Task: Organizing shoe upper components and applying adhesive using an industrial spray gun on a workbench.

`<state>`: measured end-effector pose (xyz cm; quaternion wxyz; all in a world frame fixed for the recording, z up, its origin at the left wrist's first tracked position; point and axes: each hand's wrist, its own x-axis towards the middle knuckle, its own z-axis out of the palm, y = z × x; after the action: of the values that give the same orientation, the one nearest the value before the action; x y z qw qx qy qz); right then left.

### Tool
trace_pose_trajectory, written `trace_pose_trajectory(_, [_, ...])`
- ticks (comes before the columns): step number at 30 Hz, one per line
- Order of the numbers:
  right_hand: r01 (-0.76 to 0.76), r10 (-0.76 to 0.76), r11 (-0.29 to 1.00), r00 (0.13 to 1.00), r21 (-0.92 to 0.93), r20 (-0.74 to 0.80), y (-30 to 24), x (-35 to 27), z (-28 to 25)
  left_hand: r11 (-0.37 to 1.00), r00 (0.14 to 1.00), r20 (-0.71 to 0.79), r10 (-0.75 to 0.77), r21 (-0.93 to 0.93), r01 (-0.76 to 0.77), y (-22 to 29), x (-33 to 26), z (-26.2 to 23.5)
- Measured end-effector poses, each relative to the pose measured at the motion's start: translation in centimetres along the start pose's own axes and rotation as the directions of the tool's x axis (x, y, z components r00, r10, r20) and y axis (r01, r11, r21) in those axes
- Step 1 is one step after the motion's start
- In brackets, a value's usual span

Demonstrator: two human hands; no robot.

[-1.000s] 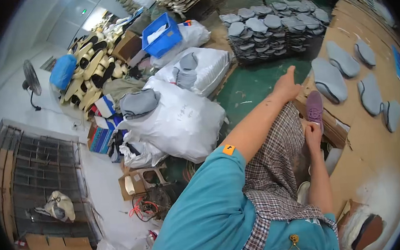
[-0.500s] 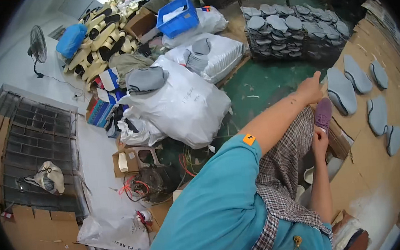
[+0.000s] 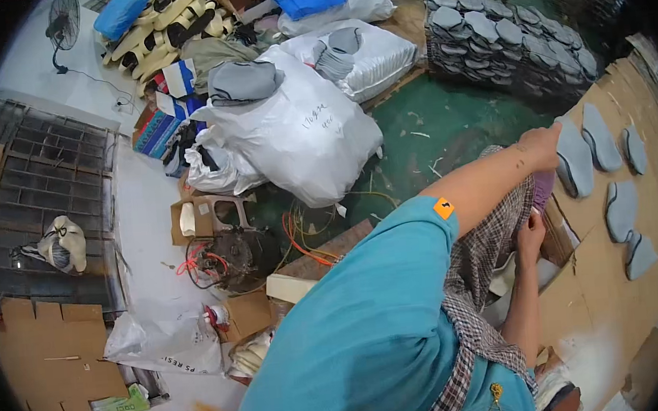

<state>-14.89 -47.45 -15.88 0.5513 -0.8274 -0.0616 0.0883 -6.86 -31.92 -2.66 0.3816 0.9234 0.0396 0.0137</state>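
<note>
My left hand (image 3: 538, 148) reaches across to a grey insole (image 3: 575, 163) with dark trim on the cardboard-covered table (image 3: 592, 262). Its fingers are curled in at the insole's near edge; the fingertips are partly hidden. A purple lace-up shoe (image 3: 542, 189) sits below that forearm, most of it covered by my left hand and wrist. At the shoe's heel end is my right hand (image 3: 533, 240), its fingers closed on it. More grey insoles lie flat on the table, among them one (image 3: 602, 138) just beyond and another (image 3: 621, 209) nearer me.
Stacks of grey insoles (image 3: 486, 35) fill a wire rack past the table. Big white sacks (image 3: 315, 129) stand on the green floor to the left. A motor-like machine (image 3: 237, 259) with red and yellow cables sits on the floor, near a cardboard box (image 3: 191, 220).
My left hand has gone from an outstretched pointing finger beside the insole to curled fingers at its edge. It now covers more of the purple shoe. The view has shifted; my right hand stays at the shoe.
</note>
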Motion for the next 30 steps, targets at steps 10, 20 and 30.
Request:
trace_pose_trajectory(10, [0.12,-0.129,0.989,0.985,-0.083,-0.113,-1.4,-0.4,0.5,0.993,0.998,0.065,-0.01,0.114,0.003,-1.3,-0.9,-0.8])
trace_pose_trajectory(20, [0.364,-0.4,0.915,0.874,-0.176,-0.274,-4.3,-6.7,3.4,0.995,0.995,0.103,0.005,0.103,-0.016,-6.8,1.0,-1.1])
trace_pose_trajectory(30, [0.065,-0.073,0.997,0.927,-0.035,-0.368,1.0,-1.2,2.2,0.99,0.985,0.152,-0.078,-0.108,0.095,-6.1,0.4,-1.1])
